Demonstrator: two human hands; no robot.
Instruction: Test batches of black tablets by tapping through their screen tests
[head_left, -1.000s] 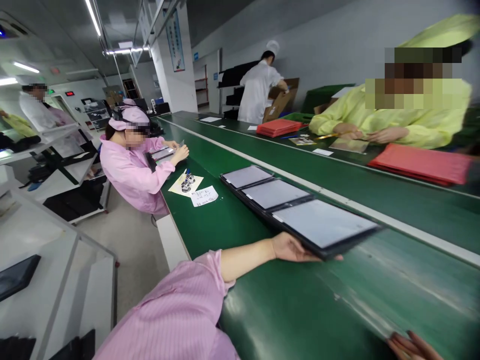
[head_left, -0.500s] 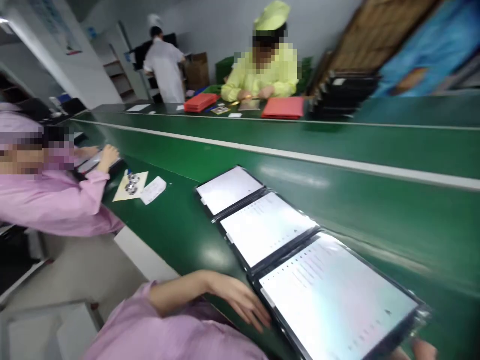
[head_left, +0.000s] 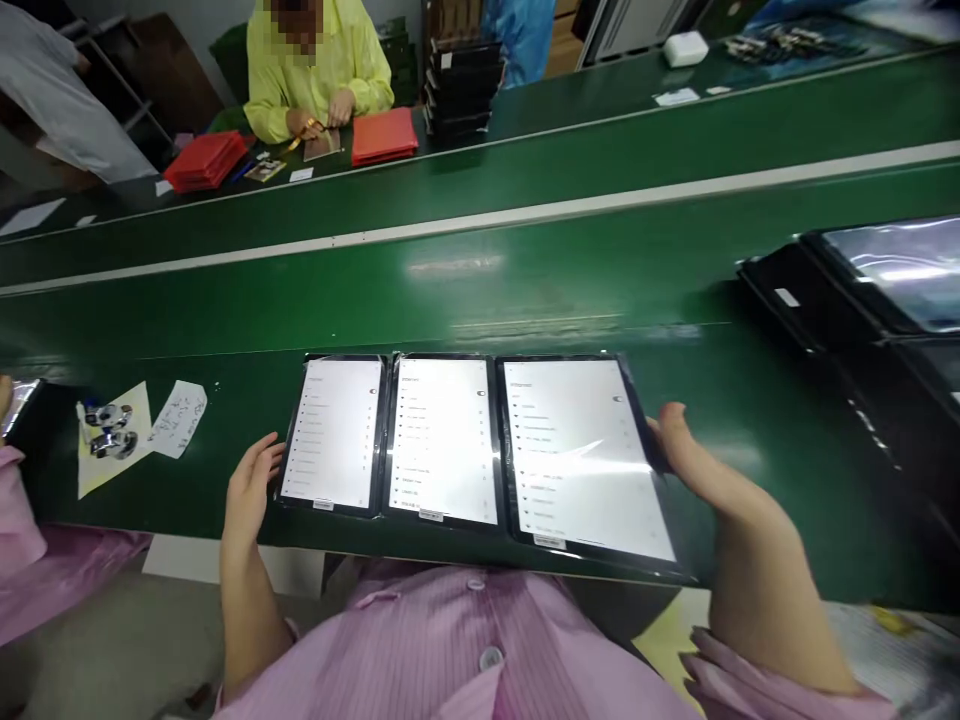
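Three tablets with lit white list screens lie side by side: the left tablet [head_left: 330,435], the middle tablet [head_left: 442,440] and the right tablet [head_left: 589,460]. Black borders surround the screens, and shiny clear film shows at some edges. My left hand [head_left: 251,485] is open beside the left tablet, fingertips at its left edge. At the right tablet's right edge is my right hand [head_left: 690,455], open, its thumb raised and apart. Its other fingers are mostly hidden at that edge.
Stacked dark-cased tablets [head_left: 847,330] lie at the right. Metal parts on yellow paper [head_left: 139,450] and a handwritten note [head_left: 180,418] lie at the left. A co-worker in yellow [head_left: 319,75] sits across the green bench [head_left: 360,285], near red stacks [head_left: 206,160].
My view has swung right and straightened, bringing the dark stack into view. My left hand now reaches the left tablet's edge; the right hand shows at the right tablet's side.
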